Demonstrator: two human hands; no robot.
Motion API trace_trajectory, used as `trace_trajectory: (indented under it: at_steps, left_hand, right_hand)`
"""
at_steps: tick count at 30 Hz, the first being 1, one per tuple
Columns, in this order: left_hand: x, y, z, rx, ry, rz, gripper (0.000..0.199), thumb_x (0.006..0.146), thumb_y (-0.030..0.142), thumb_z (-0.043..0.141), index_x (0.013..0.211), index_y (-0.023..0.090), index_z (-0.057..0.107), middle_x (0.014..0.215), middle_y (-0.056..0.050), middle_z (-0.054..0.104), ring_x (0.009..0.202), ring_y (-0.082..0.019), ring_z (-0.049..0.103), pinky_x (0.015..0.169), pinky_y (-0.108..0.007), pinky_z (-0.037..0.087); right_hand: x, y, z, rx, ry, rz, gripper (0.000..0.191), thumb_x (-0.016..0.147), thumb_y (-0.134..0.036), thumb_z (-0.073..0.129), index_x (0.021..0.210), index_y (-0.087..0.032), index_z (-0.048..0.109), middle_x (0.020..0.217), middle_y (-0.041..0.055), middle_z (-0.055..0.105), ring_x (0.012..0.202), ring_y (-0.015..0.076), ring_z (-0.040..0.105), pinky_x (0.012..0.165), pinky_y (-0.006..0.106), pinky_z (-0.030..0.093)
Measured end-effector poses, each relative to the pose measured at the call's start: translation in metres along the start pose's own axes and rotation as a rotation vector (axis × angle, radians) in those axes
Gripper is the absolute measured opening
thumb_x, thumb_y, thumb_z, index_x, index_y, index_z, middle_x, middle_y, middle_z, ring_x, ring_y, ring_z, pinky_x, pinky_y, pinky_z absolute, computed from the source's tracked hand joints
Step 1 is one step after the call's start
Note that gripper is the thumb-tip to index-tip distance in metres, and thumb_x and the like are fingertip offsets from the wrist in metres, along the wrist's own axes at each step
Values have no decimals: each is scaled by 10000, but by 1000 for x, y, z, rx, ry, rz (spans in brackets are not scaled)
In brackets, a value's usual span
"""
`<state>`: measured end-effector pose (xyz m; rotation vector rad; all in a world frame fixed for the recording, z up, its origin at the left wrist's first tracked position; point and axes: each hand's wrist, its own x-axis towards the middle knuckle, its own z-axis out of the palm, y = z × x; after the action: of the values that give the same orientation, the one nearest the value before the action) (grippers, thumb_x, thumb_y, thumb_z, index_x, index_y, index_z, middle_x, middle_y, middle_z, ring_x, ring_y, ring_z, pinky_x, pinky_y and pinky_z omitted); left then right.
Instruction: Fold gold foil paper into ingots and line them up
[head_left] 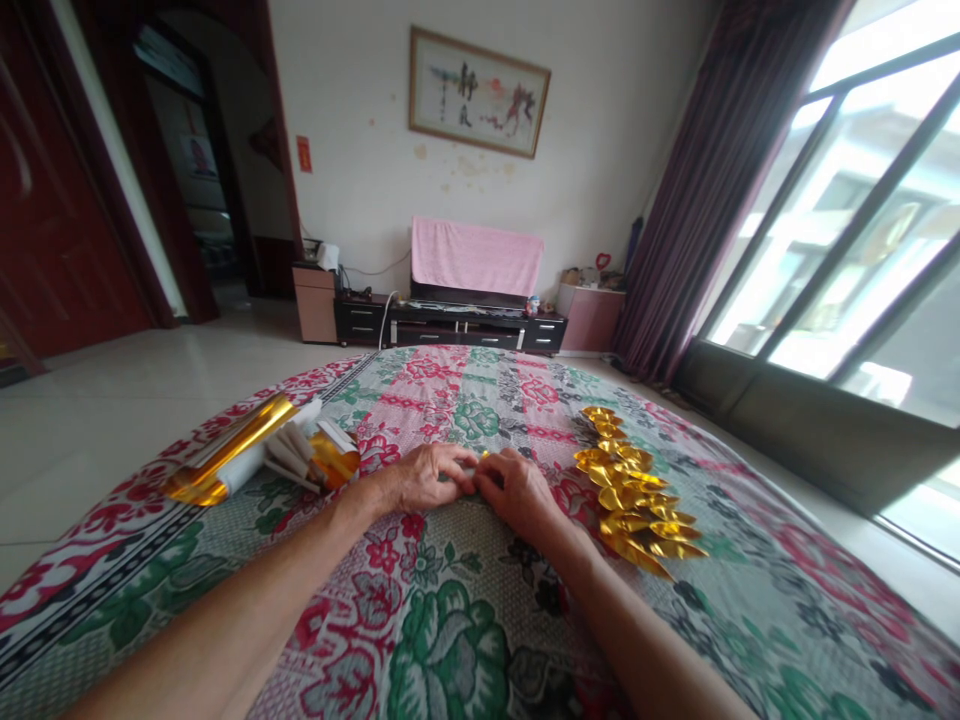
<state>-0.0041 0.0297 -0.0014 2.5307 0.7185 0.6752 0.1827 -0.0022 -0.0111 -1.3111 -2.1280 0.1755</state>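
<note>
My left hand (430, 478) and my right hand (520, 487) meet over the middle of the flowered cloth, fingers curled and fingertips pinched close together. A tiny bit of gold foil paper (484, 454) shows just past the fingertips; my fingers hide the rest of it. To the right of my right hand lies a cluster of folded gold foil paper pieces (626, 480), pointed and boat-like, lined up in overlapping rows. Left of my left hand are a gold foil roll or stack (236, 450) and several white-backed sheets (291, 455), some curled.
A flowered tablecloth (450, 650) in red, green and grey covers the round-edged table. Beyond it stand a low black cabinet (457, 330) and a screen draped with a pink towel (476, 255). A purple curtain (690, 190) and large windows are at right, a doorway at left.
</note>
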Motion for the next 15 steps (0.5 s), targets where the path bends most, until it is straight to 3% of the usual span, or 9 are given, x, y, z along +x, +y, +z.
trace_trajectory:
  at_steps: [15]
  left_hand:
    - [-1, -3, -6, -24, -92, 27, 258, 737, 123, 524, 851, 231, 728, 1213, 11, 593, 1118, -153, 526, 1012, -250, 349]
  right_hand:
    - [2, -1, -2, 85, 18, 61, 124, 772, -180, 581, 684, -193, 667, 709, 13, 585, 730, 132, 524, 665, 222, 378]
